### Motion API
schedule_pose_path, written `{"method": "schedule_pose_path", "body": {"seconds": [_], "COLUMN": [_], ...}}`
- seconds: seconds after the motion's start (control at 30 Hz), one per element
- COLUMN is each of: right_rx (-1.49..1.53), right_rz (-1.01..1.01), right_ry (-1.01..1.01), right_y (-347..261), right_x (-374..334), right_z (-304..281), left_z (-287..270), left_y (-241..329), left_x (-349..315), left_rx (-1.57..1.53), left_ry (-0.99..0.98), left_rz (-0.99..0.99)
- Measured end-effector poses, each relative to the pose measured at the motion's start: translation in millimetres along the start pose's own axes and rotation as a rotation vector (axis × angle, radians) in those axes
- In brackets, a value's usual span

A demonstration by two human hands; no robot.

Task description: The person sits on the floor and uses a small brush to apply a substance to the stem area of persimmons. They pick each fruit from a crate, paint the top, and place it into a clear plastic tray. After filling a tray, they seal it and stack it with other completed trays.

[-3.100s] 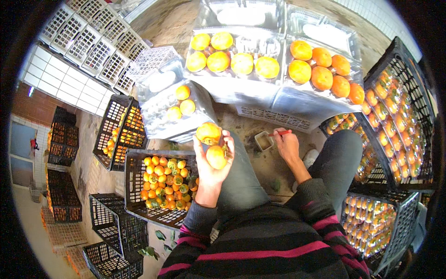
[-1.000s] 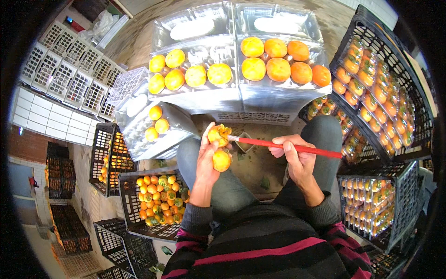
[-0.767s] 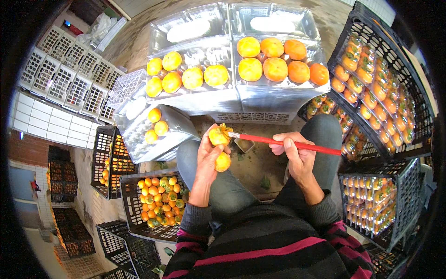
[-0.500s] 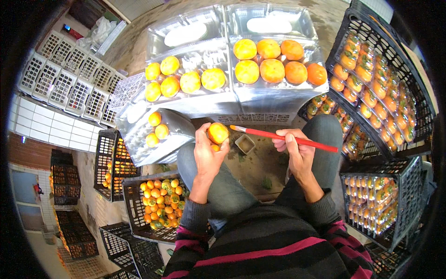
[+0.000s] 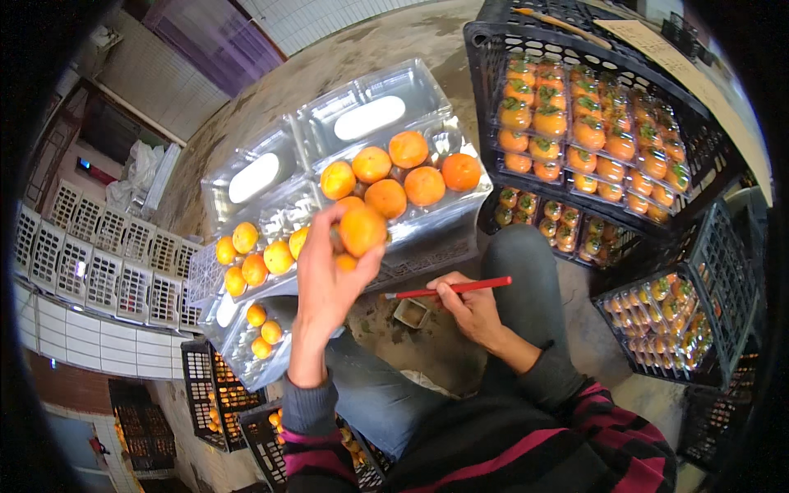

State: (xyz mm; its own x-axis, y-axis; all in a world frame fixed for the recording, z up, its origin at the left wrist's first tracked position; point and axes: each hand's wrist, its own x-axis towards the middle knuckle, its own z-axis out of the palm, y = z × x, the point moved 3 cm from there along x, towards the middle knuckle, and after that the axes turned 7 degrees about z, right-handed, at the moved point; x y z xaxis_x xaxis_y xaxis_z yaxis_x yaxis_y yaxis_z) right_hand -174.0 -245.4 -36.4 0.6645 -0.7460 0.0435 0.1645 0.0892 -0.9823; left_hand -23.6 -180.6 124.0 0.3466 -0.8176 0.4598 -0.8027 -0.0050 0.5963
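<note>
From my remote seat, I see the left hand (image 5: 322,275) gripping two orange persimmons (image 5: 362,230) (the lower one mostly hidden) near an opened clear box (image 5: 415,94) of fruit, as the right hand (image 5: 473,315) clasps a red brush (image 5: 491,283), its tip near a small dish (image 5: 411,314).

Count: two hands. Left grip (image 5: 325,267): two orange fruits (image 5: 362,230), one mostly hidden. Right grip (image 5: 470,311): one red brush (image 5: 481,285). Open clear packs: three. Right pack (image 5: 448,207): seven fruits, one partly hidden. Middle pack (image 5: 283,205): six visible. Left pack (image 5: 255,371): three. Small square containers (image 5: 424,315): one. Fruits in the black crates (image 5: 712,279): too overlapped for a reliable count.
</note>
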Motion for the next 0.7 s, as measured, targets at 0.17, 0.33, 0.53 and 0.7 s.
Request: {"method": "schedule_pose_path", "body": {"seconds": [0.17, 0.33, 0.53, 0.7], "right_rx": [-0.032, -0.049, -0.038, 0.011], "right_rz": [-0.01, -0.035, -0.044, 0.001], "right_ry": [0.015, 0.028, 0.062, 0.072], "right_y": [9, 11, 13, 9], "right_x": [0, 1, 1, 0], "right_z": [-6, -9, -18, -20], "left_z": [44, 93, 105, 51], "left_y": [28, 24, 19, 0], "left_x": [99, 155, 158, 88], "left_rx": [0.27, 0.578, 0.509, -0.762], "left_ry": [-0.21, -0.409, -0.381, -0.181], "left_rz": [0.326, 0.355, 0.352, -0.278]}}
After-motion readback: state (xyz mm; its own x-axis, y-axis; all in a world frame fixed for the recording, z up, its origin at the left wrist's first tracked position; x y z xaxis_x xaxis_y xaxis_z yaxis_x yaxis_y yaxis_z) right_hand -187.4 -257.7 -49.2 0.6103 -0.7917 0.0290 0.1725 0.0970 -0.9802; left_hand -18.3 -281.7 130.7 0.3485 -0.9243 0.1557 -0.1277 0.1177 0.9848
